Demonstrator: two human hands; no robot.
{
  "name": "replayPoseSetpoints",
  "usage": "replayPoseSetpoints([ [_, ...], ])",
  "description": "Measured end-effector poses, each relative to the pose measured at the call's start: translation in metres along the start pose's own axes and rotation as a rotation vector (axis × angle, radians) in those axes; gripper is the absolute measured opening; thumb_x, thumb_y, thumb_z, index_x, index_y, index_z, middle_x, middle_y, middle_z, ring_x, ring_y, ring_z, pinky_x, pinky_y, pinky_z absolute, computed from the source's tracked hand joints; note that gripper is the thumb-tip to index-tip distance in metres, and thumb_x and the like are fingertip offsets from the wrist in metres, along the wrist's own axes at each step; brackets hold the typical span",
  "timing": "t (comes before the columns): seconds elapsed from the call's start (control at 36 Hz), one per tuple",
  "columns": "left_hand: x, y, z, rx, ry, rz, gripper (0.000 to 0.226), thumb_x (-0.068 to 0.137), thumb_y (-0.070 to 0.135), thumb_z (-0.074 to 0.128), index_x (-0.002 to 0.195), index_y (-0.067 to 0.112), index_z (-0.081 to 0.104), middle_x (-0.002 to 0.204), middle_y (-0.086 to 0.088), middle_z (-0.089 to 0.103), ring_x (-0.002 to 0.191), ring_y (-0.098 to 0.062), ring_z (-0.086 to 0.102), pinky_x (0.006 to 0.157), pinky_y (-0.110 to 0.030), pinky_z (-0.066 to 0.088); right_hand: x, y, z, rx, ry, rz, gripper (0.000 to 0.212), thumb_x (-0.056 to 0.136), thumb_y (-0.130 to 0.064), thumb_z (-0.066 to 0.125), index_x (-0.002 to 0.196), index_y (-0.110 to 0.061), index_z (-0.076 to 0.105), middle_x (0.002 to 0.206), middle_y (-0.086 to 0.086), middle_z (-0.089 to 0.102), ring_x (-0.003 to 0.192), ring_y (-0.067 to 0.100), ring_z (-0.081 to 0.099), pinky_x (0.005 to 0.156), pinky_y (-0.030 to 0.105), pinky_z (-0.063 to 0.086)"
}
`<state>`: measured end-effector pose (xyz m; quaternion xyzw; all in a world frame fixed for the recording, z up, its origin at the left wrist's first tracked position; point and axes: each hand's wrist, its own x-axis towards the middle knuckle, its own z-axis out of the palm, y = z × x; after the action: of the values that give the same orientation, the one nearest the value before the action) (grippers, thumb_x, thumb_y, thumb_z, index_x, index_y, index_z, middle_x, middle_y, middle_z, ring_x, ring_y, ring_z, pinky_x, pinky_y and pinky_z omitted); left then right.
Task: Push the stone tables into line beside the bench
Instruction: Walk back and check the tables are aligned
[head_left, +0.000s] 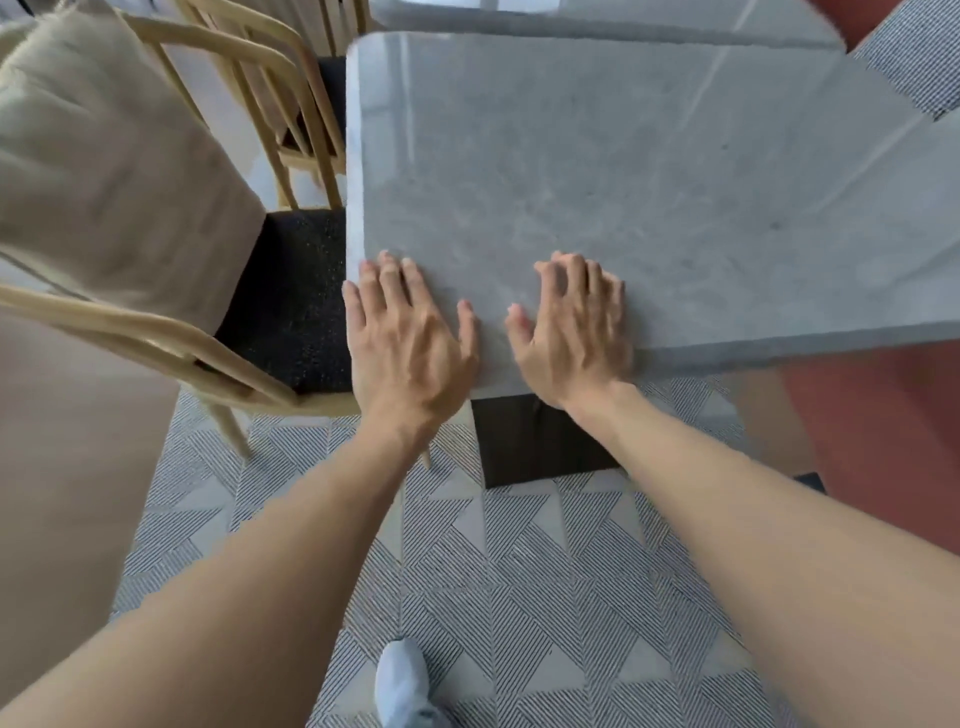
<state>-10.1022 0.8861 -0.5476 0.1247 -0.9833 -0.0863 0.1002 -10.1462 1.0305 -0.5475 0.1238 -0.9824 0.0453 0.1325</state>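
1. The near stone table (597, 171) has a polished grey, mottled top with rounded corners, on a dark base (535, 441).
2. Two stone tables show: a second table (597, 21) lies just beyond the near one. Two wooden chairs (171, 332) stand left of it.
3. Left hand (410, 338) and right hand (576, 327) lie flat, fingers spread, on its near edge, gripping nothing.
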Motion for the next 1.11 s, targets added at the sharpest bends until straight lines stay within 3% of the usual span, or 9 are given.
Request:
replayPoseSetpoints([
  [0.36, 0.003, 0.001, -0.003, -0.013, 0.003, 0.026, 0.073, 0.091, 0.046, 0.034, 0.146, -0.002, 0.038, 0.154, -0.027, 0.031, 0.142, -0.045, 0.026, 0.120, -0.052, 0.019, 0.004, 0.000, 0.001, -0.009, 0.027, -0.006, 0.049, 0.083, -0.043, 0.036, 0.115, -0.010, 0.055, 0.123, 0.011, 0.055, 0.115, 0.032, 0.049, 0.099, 0.044, 0.035],
  [0.75, 0.002, 0.003, -0.004, -0.027, 0.009, 0.024, 0.071, 0.091, 0.044, 0.034, 0.146, -0.002, 0.040, 0.154, -0.027, 0.033, 0.143, -0.044, 0.026, 0.119, -0.053, 0.021, 0.003, 0.001, 0.005, 0.041, 0.092, -0.005, 0.045, 0.081, -0.039, 0.042, 0.109, -0.008, 0.059, 0.116, 0.012, 0.059, 0.108, 0.032, 0.053, 0.094, 0.043, 0.037],
  [1.11, 0.014, -0.004, -0.005, -0.032, -0.024, 0.055, 0.072, 0.089, 0.041, 0.029, 0.148, 0.000, 0.039, 0.156, -0.030, 0.029, 0.146, -0.045, 0.021, 0.121, -0.055, 0.014, 0.013, -0.007, 0.006, 0.044, 0.082, 0.014, 0.045, 0.081, -0.039, 0.041, 0.109, -0.009, 0.058, 0.117, 0.012, 0.059, 0.108, 0.031, 0.052, 0.094, 0.043, 0.036],
])
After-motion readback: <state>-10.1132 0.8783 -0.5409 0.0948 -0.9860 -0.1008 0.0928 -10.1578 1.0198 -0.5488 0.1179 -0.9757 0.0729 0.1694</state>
